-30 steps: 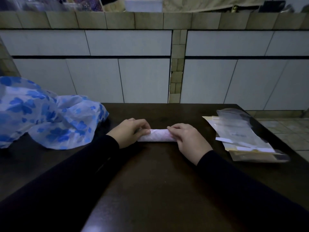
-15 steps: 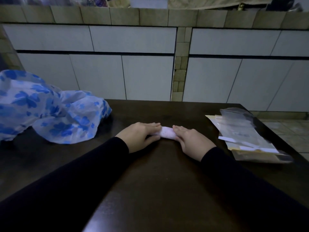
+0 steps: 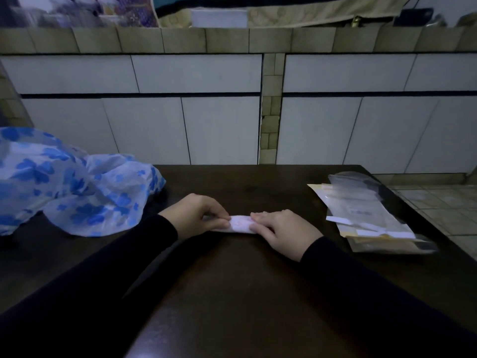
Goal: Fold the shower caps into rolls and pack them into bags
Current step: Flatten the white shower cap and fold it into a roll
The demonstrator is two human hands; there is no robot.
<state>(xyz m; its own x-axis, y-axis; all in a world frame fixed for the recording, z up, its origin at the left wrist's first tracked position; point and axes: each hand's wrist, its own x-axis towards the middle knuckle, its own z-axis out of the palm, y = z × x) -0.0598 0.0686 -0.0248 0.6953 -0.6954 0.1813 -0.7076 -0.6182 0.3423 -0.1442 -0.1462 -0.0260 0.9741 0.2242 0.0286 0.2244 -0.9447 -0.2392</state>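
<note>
A pale pink shower cap roll [image 3: 240, 224] lies flat on the dark table [image 3: 232, 293], near its middle. My left hand [image 3: 197, 214] pinches the roll's left end between thumb and fingers. My right hand [image 3: 281, 232] presses down on its right end, covering that part. Only a short stretch of the roll shows between the two hands. A stack of clear bags [image 3: 366, 215] with white strips lies at the right side of the table, apart from the hands.
A heap of white shower caps with blue flower print [image 3: 67, 184] fills the table's left side. A tiled counter wall [image 3: 206, 125] rises right behind the table's far edge. Tiled floor [image 3: 438, 202] shows past the right edge.
The hands came closer together on the roll, so less of it shows between them. The view tilted up slightly.
</note>
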